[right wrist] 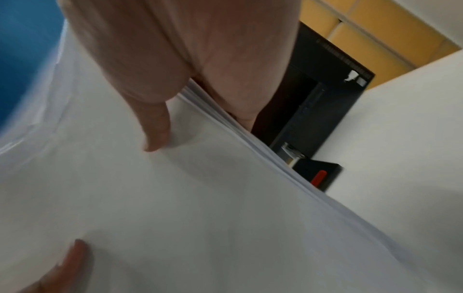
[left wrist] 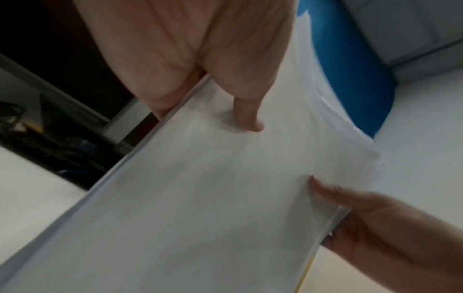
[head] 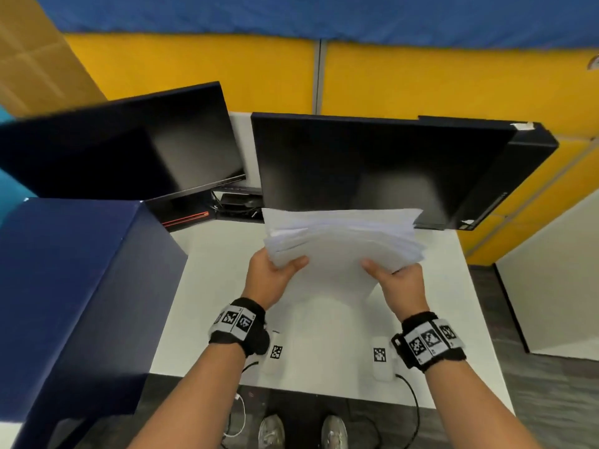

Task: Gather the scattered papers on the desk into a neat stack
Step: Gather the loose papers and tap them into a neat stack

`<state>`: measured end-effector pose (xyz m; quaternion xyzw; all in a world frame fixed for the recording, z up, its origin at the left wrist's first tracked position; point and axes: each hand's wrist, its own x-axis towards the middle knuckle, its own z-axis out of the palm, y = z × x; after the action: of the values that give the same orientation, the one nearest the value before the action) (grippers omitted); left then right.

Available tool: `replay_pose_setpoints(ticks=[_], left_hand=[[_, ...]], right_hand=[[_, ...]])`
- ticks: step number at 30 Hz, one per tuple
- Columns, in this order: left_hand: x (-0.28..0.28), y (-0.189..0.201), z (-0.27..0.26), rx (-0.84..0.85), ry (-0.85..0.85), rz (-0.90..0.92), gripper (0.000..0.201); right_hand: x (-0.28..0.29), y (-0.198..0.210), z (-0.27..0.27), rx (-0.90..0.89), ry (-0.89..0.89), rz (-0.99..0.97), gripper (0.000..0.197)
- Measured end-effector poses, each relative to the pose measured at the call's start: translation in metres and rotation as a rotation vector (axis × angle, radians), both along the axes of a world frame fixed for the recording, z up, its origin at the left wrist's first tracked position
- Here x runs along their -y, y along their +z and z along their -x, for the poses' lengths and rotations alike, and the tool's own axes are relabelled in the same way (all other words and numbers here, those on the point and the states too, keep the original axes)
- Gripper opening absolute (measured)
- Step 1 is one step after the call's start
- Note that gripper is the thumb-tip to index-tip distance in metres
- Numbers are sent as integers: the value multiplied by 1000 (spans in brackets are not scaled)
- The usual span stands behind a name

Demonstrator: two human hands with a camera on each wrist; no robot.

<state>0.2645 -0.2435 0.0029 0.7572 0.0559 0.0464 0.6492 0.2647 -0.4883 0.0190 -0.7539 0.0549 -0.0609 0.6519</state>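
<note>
A bundle of white papers (head: 340, 247) stands tilted above the white desk (head: 207, 286), held between both hands. My left hand (head: 275, 273) grips its left edge, thumb on the near face and fingers hidden behind. My right hand (head: 398, 280) grips the right edge the same way. The far sheet ends fan out unevenly. In the left wrist view the left hand (left wrist: 200, 69) pinches the papers (left wrist: 200, 198), with the right hand (left wrist: 375, 228) at the lower right. The right wrist view shows the right hand (right wrist: 188, 69) on the papers (right wrist: 175, 198), their edges splayed.
Two dark monitors (head: 129, 147) (head: 372, 166) stand at the back of the desk. A large dark blue box (head: 74, 286) fills the left side. Yellow partition panels (head: 421, 76) run behind. Two small white marker blocks (head: 275, 354) (head: 381, 358) sit near the front edge.
</note>
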Motion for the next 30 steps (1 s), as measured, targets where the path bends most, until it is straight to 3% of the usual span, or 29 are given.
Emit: replay_pose_setpoints(ticks=[3,6,11,15,18,25,28,30], left_hand=[[4,-18,-3,-95,45,-23,22],[6,-4,-7,-56,82,3,15],[2,23,-3,76,30,30,25],[-7,0,2,-23,-41,17,54],[-5,-8,6,-36,-55,-25,43],[-4,8,3,82,-33,-40,36],[1,4,5,10,9,-20,53],[7,11,7,57,58,43,71]], right_hand=[[-4,-14,-3,-65,5,-49,30],[-7,-3,-7,-10,-60,-40,28],[5,27,-5,183,-30,12,31],[15,0,1,-20,106,13,50],[9,-16,5,-117,93,9,39],[-2,0,6,66,3,-6,32],[-2,-6,6,-51,55,-12,28],[-4,-1,5,-21,36,-71,36]])
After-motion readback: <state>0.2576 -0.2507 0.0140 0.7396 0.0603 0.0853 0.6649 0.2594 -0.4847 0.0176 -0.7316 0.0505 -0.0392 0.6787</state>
